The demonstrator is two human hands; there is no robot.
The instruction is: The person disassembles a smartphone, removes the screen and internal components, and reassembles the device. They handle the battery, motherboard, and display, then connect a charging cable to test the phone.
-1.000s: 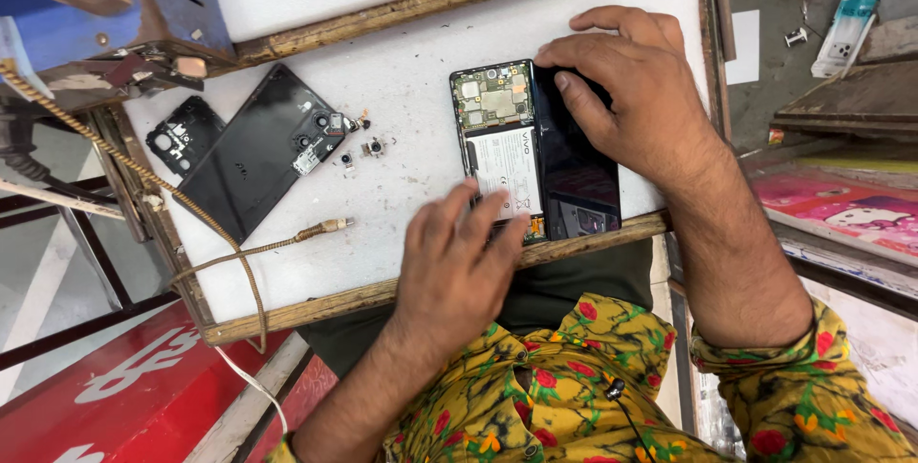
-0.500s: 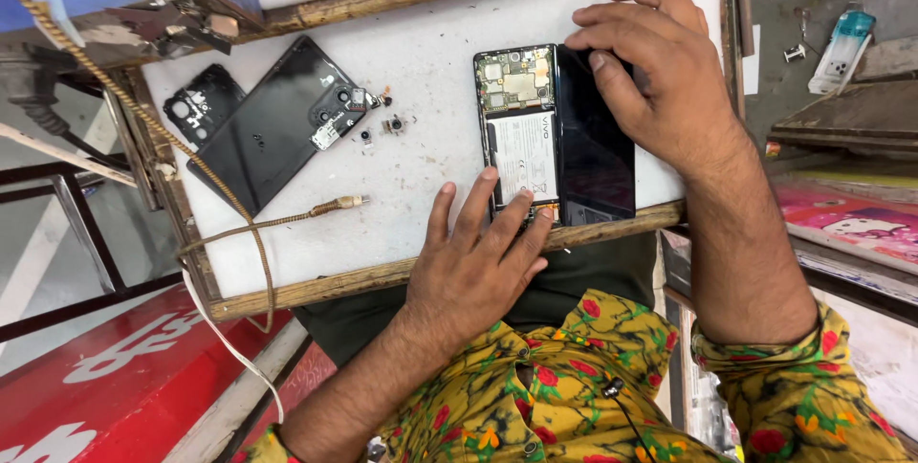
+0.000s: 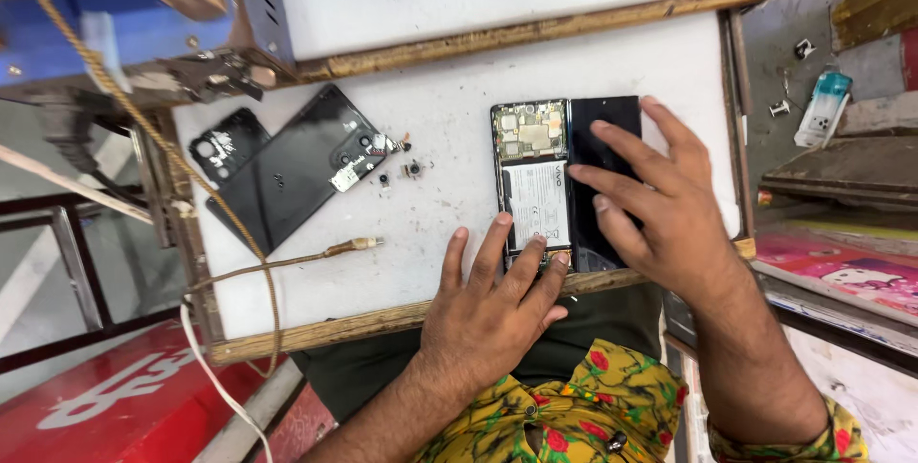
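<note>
Two hands: both flat, gripping nothing
Left hand (image 3: 492,315): fingertips on opened phone's (image 3: 532,181) 6 o'clock end
Right hand (image 3: 660,209): spread over black screen panel (image 3: 602,152)
Opened phone: worktop (image 3: 449,195), right of centre
Back cover (image 3: 296,166): 9 o'clock of phone

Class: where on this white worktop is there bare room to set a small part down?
Free: the patch between the cable and the left hand, and the strip above the opened phone. Crowded: around the loose screws beside the back cover.
</note>
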